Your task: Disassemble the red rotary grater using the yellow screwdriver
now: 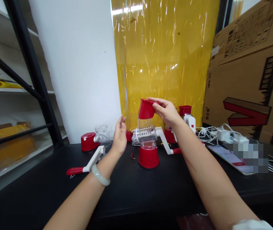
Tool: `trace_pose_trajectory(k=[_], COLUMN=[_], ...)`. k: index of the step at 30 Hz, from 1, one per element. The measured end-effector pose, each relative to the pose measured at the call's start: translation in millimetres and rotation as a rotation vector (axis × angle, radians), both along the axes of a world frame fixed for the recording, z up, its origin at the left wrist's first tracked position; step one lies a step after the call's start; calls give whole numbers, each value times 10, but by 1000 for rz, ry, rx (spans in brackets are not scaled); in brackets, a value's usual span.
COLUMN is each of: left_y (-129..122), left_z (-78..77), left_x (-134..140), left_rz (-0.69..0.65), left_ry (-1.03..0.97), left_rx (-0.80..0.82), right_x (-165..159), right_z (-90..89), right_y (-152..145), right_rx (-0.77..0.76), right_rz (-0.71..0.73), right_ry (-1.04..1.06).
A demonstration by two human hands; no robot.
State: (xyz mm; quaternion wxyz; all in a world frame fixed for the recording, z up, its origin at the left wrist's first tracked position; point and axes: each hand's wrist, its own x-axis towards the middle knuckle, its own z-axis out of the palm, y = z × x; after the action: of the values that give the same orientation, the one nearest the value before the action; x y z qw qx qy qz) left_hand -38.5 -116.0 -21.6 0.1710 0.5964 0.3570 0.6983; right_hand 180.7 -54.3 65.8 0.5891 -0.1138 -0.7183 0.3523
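A rotary drum grater stands upright at the middle of the table, with a red base (148,156), a perforated metal drum (145,134) and a white crank handle (164,140) with a red grip to the right. My right hand (166,110) pinches a red food pusher (147,109) between thumb and fingers; it sits tilted at the top of the clear feed chute (144,122). How deep it goes into the chute I cannot tell. Left of the drum, my left hand (120,135) is held up, fingers stretched and holding nothing.
At the left lie another red base (88,142) and a loose crank handle (90,163). A second grater (189,121) stands behind my right arm. White cables (209,132), a tablet-like device (231,158) and a large cardboard box (242,80) are on the right.
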Motion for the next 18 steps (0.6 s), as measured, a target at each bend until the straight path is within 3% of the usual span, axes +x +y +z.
trace_pose_trajectory(k=[2, 5, 9, 11, 13, 16, 18], left_y=[-130, -305, -372, -291, -130, 194, 399], left_z=[278, 626, 829, 814, 721, 446, 207], left_x=[-23, -31, -154, -284, -428, -601, -668], left_rz=[-77, -239, -271, -200, -26, 309, 414], left_ry=[57, 209, 242, 213, 138, 60, 104], left_rx=[87, 45, -27, -82, -114, -248, -407], right_x=[-86, -251, -352, -321, -264, -188, -164], right_z=[-9, -41, -51, -37, -26, -42, -73], right_y=[-110, -267, -410, -418, -370, -224, -119], right_rx=[39, 118, 211, 264, 287, 248, 225], right_rz=[35, 74, -20, -123, -198, -285, -345], right_ry=[-54, -126, -193, -236, -281, -338, -368])
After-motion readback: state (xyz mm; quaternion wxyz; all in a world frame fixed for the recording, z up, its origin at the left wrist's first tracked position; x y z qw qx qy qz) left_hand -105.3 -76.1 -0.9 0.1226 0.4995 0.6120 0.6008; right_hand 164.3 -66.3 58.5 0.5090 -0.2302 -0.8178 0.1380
